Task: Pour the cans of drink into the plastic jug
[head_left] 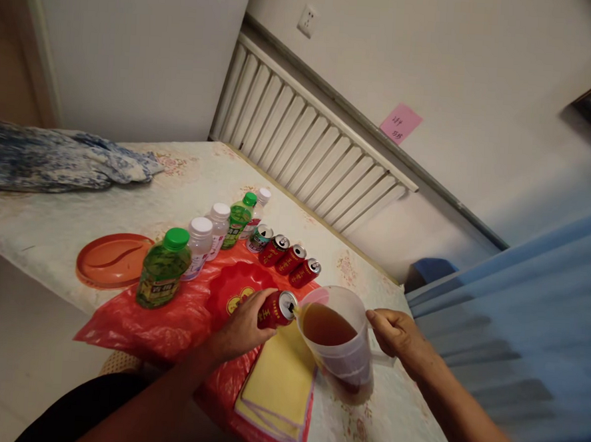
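Note:
My left hand (243, 326) is closed around a red drink can (276, 309), tipped on its side with its opening over the rim of a clear plastic pitcher (343, 357). A thin stream of brown liquid runs from the can into the pitcher, which holds brown tea (327, 324) partway up. My right hand (397, 334) grips the pitcher's handle on the right side. Under the can lie a red plate (235, 291) and a stack of yellow sheets (280, 380) on a red plastic bag (133, 324).
Behind stand a row of three red cans (291, 259), a green-and-white can (260, 237), two green bottles (164, 268), and white bottles (199, 239). An orange tray (109, 259) lies left. Blue patterned cloth (53, 159) covers the table's far left. A radiator (310, 142) lines the wall.

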Tool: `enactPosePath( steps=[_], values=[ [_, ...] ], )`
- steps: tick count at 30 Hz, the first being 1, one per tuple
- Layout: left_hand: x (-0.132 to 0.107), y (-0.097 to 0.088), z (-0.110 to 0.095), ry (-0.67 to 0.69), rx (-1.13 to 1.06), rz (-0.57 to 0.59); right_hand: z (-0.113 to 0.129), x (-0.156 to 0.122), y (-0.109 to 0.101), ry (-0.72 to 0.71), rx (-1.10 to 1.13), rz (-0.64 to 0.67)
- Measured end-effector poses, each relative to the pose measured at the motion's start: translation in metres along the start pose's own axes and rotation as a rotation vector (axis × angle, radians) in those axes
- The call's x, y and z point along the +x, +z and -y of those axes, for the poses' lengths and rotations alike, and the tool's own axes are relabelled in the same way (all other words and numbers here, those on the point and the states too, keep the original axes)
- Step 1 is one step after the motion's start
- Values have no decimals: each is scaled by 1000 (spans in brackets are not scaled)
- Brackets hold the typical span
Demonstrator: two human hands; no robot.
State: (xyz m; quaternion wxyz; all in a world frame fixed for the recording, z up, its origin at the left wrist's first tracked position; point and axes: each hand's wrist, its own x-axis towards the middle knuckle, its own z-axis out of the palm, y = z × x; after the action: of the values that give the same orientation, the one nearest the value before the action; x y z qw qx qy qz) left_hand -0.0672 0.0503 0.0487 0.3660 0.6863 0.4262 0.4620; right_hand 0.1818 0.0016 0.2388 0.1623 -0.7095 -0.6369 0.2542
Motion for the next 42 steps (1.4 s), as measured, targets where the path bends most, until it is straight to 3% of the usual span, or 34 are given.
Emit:
enactPosePath(
  steps=[42],
  values=[
    [0, 0, 4, -3, -19, -5, -10, 4, 5, -8, 51, 17]
  ],
)
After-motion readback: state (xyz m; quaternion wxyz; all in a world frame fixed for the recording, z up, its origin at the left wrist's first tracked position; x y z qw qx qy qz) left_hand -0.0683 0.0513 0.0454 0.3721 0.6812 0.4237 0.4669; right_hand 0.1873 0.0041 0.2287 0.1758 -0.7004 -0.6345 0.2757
